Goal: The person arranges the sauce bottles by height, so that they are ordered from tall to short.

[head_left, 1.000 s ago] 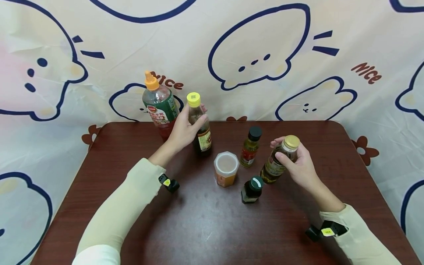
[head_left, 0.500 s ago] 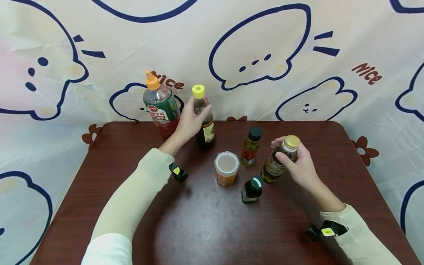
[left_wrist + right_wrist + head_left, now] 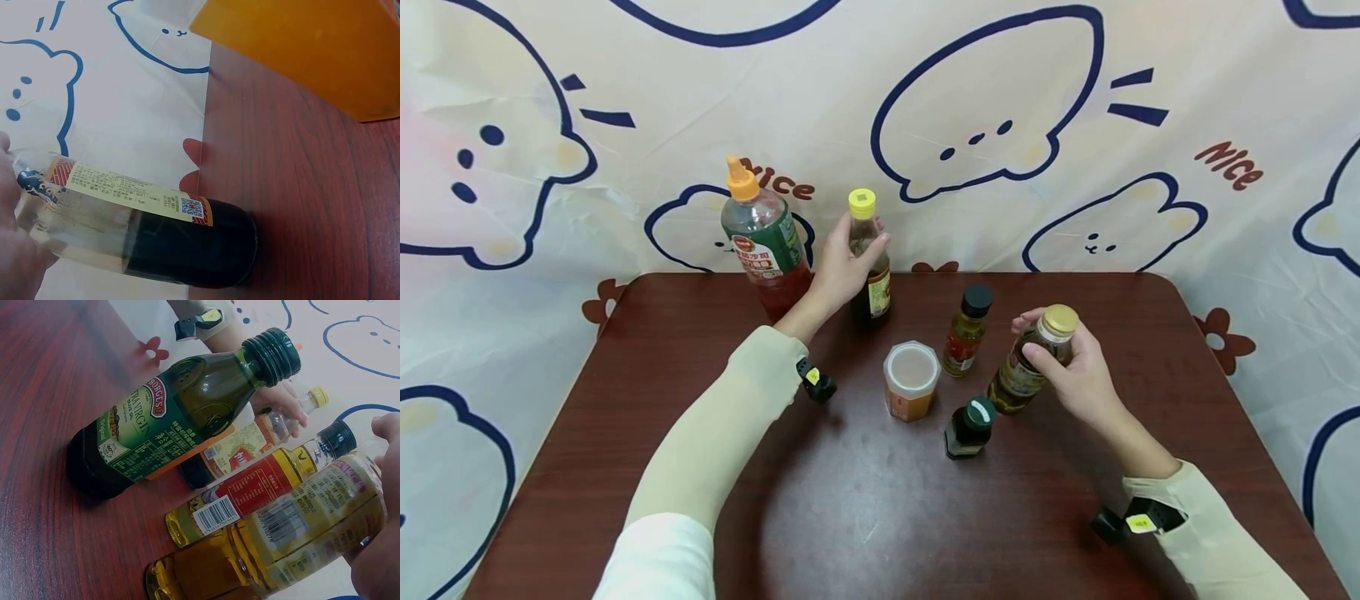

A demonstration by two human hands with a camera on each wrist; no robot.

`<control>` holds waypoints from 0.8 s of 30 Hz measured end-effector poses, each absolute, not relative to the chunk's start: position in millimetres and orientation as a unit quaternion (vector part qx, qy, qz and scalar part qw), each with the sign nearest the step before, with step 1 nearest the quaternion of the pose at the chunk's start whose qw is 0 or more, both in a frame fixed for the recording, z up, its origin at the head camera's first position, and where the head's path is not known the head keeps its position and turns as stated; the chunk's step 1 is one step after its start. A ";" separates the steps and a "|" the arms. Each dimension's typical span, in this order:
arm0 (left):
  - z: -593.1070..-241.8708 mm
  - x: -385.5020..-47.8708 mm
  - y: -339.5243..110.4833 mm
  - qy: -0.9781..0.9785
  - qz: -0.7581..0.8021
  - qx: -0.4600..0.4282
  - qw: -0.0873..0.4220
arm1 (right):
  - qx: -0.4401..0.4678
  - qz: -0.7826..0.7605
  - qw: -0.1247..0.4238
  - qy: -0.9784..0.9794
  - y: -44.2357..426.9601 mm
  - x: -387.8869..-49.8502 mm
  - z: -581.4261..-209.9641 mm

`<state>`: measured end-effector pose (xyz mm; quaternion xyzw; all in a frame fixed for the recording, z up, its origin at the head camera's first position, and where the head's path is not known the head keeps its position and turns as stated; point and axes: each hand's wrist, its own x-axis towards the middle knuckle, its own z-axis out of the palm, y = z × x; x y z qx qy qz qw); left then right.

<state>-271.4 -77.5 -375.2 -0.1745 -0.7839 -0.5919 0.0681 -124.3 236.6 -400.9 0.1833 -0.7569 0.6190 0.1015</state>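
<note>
My left hand grips the neck of a dark sauce bottle with a yellow cap, near the table's back edge. In the left wrist view that bottle shows dark liquid in its lower part, with the hand at its neck. My right hand holds a gold-capped oil bottle around its upper part, at the right. The right wrist view shows this bottle in the hand, beside a black-capped bottle and a green olive oil bottle.
An orange-capped squeeze bottle stands left of my left hand. A lidded jar, the black-capped bottle and the small green-capped bottle stand mid-table. A printed cloth hangs behind the brown table.
My left hand has moved right and slightly toward the back with the yellow-capped bottle, away from the squeeze bottle. My right hand and its bottle have stayed in place.
</note>
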 end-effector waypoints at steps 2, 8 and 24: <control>-375.7 -272.3 -77.1 -0.781 -0.597 -0.172 0.068 | 0.185 0.619 0.103 -0.757 236.3 -124.9 -401.1; -379.4 -274.8 -75.7 -0.780 -0.597 -0.166 0.084 | 0.192 0.613 0.104 -0.759 236.2 -125.9 -401.8; -394.7 -278.1 -72.5 -0.775 -0.603 -0.157 0.110 | 0.188 0.603 0.087 -0.770 236.8 -123.8 -395.8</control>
